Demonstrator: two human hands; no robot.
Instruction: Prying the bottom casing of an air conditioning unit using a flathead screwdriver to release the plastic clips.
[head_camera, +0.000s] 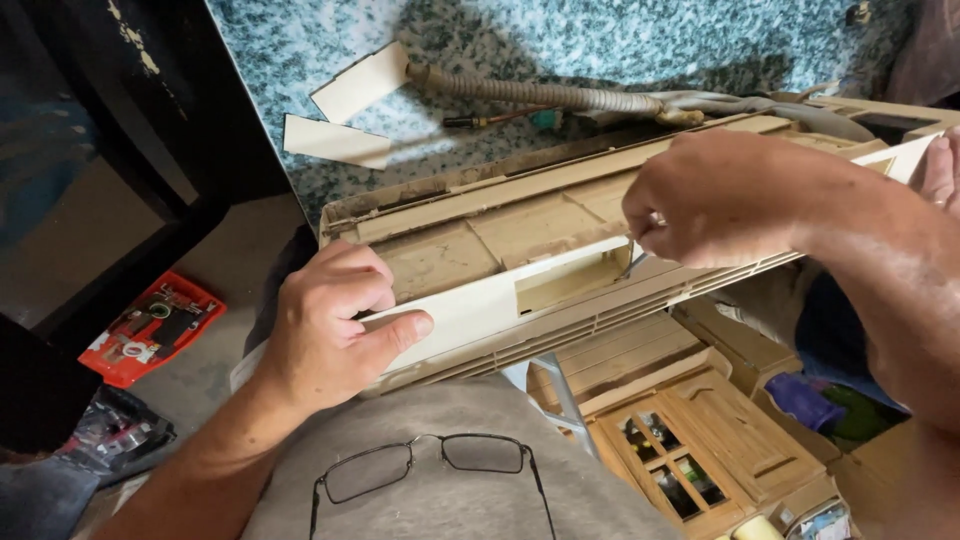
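Observation:
A long, dusty beige plastic casing (520, 215) with slatted vents along its lower edge lies across my lap. My left hand (335, 330) grips its near left end, thumb pressed on a cream flat panel (470, 305) with a rectangular cutout. My right hand (715, 195) is closed near the casing's middle right, fingertips pinching something small and thin at the panel's edge; what it is cannot be made out.
A corrugated hose (530, 93) with wires lies on the speckled blue floor beyond, beside two pale card pieces (345, 110). A red packet (150, 328) sits at left. Glasses (430, 465) hang on my grey shirt. A small wooden cabinet (690, 440) stands lower right.

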